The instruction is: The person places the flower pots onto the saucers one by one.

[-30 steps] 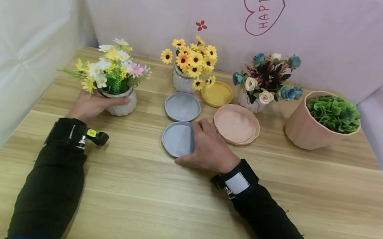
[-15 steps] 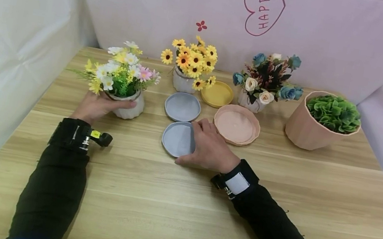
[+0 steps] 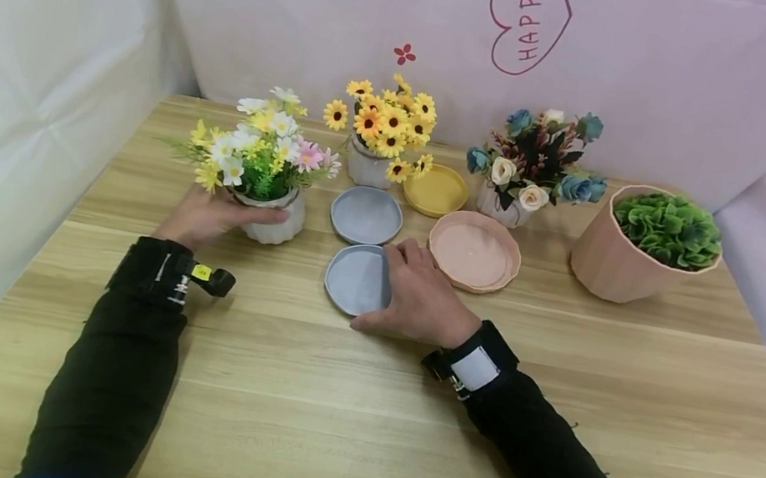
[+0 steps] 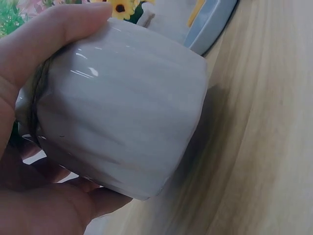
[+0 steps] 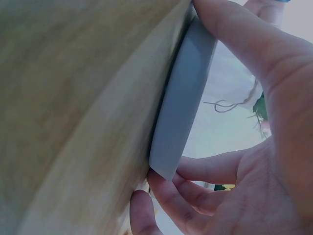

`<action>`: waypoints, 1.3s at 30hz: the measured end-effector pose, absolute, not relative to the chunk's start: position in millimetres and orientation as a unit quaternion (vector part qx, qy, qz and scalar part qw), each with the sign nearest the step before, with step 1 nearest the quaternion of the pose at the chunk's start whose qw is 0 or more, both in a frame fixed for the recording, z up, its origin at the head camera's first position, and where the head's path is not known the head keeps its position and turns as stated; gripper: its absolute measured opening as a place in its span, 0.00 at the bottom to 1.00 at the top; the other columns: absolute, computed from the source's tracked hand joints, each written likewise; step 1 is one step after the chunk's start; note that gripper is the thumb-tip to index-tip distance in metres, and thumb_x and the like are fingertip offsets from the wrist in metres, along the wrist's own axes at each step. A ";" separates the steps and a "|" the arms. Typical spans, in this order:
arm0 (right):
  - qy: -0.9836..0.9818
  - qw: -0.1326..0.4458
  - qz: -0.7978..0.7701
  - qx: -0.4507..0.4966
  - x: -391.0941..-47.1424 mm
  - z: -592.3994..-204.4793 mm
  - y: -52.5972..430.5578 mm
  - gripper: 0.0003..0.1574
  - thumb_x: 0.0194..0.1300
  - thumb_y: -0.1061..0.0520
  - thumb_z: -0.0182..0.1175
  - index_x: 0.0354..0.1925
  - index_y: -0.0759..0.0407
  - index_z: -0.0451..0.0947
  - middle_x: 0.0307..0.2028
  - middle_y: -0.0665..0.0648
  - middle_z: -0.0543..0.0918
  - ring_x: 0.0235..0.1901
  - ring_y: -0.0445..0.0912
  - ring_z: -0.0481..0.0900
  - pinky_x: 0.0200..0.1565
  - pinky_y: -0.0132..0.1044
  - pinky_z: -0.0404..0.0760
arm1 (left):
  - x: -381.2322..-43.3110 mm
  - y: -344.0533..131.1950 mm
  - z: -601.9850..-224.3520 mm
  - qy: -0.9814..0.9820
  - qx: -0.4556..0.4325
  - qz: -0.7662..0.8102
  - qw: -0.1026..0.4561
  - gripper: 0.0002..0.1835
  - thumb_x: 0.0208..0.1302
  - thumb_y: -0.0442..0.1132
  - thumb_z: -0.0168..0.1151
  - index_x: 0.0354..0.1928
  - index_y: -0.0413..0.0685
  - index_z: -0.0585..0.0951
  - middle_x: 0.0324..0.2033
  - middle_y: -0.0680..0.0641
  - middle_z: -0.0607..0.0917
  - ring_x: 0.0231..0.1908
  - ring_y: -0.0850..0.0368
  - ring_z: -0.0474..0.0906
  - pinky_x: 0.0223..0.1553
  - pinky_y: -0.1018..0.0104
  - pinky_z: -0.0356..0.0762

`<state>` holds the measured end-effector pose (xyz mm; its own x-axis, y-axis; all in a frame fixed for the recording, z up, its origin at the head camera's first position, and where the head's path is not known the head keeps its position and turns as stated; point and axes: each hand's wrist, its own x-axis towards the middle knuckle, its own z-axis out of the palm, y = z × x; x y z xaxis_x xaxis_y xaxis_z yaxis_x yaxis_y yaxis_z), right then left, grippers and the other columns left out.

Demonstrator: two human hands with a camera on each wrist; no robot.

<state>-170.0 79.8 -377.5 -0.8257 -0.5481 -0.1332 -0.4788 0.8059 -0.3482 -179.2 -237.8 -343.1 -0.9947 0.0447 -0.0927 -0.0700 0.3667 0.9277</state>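
In the head view my left hand (image 3: 207, 216) grips a white ceramic flowerpot (image 3: 277, 223) holding white, yellow and pink artificial flowers (image 3: 263, 147). The left wrist view has the thumb over the glossy pot (image 4: 122, 107), other fingers beneath it and a shadow on the wood; the pot seems slightly raised. My right hand (image 3: 423, 295) holds the near blue-grey saucer (image 3: 355, 281) by its right side, thumb at the near edge and fingers at the far edge. From the right wrist, that saucer's side wall (image 5: 183, 103) appears against the tabletop. A second blue-grey saucer (image 3: 366, 216) lies just behind.
Behind the saucers stand a pot of yellow flowers (image 3: 368, 165) and a pot of blue and cream roses (image 3: 498, 206). A yellow saucer (image 3: 435, 191) lies between them, a pink saucer (image 3: 475, 252) nearer. A large pink planter (image 3: 612, 256) with green leaves stands right.
My left hand has carried the white pot of flowers to the right, nearer the blue-grey saucers. The right hand and its saucer have stayed in place.
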 end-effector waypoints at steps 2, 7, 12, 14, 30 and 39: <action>0.943 0.113 -0.152 -0.272 -169.9 -377.7 79.8 0.73 0.48 0.28 0.81 0.76 0.67 0.63 0.63 0.65 0.72 0.59 0.56 0.71 0.63 0.49 0.79 | -177.9 -234.3 -340.9 0.823 -0.002 0.565 0.052 0.58 0.55 0.43 0.84 0.82 0.63 0.57 0.81 0.55 0.62 0.82 0.55 0.53 0.85 0.47 0.45; 0.943 0.110 -0.152 -0.275 -169.7 -378.0 80.3 0.73 0.48 0.28 0.81 0.76 0.67 0.63 0.64 0.66 0.72 0.59 0.56 0.72 0.63 0.49 0.79 | -178.8 -228.0 -340.3 0.820 0.016 0.570 0.057 0.55 0.55 0.42 0.84 0.81 0.62 0.60 0.80 0.55 0.65 0.81 0.55 0.56 0.85 0.48 0.46; 0.942 0.107 -0.156 -0.279 -169.4 -377.5 80.9 0.73 0.48 0.29 0.82 0.76 0.68 0.63 0.63 0.66 0.72 0.58 0.56 0.72 0.62 0.49 0.79 | -181.0 -223.7 -344.9 0.818 0.037 0.571 0.063 0.53 0.55 0.43 0.84 0.79 0.65 0.62 0.78 0.58 0.68 0.80 0.57 0.58 0.84 0.48 0.49; 0.941 0.107 -0.158 -0.280 -169.4 -377.1 80.9 0.73 0.48 0.29 0.82 0.76 0.68 0.63 0.62 0.66 0.72 0.58 0.56 0.72 0.61 0.49 0.79 | -180.3 -220.3 -344.0 0.814 0.052 0.575 0.062 0.52 0.55 0.43 0.84 0.78 0.65 0.64 0.77 0.58 0.69 0.80 0.58 0.60 0.84 0.48 0.50; 0.942 0.108 -0.153 -0.279 -169.7 -377.4 81.5 0.72 0.50 0.29 0.81 0.76 0.67 0.63 0.62 0.65 0.72 0.57 0.55 0.71 0.60 0.48 0.79 | -179.2 -195.3 -345.0 0.803 0.128 0.578 0.066 0.50 0.55 0.37 0.83 0.77 0.62 0.66 0.75 0.56 0.72 0.77 0.58 0.64 0.82 0.49 0.56; 0.939 0.094 -0.160 -0.289 -169.0 -379.0 82.4 0.70 0.49 0.30 0.81 0.75 0.67 0.65 0.60 0.64 0.72 0.54 0.55 0.72 0.56 0.47 0.79 | -184.5 -185.7 -358.0 0.819 0.144 0.550 0.075 0.50 0.53 0.45 0.86 0.76 0.66 0.67 0.73 0.60 0.74 0.74 0.59 0.67 0.80 0.49 0.60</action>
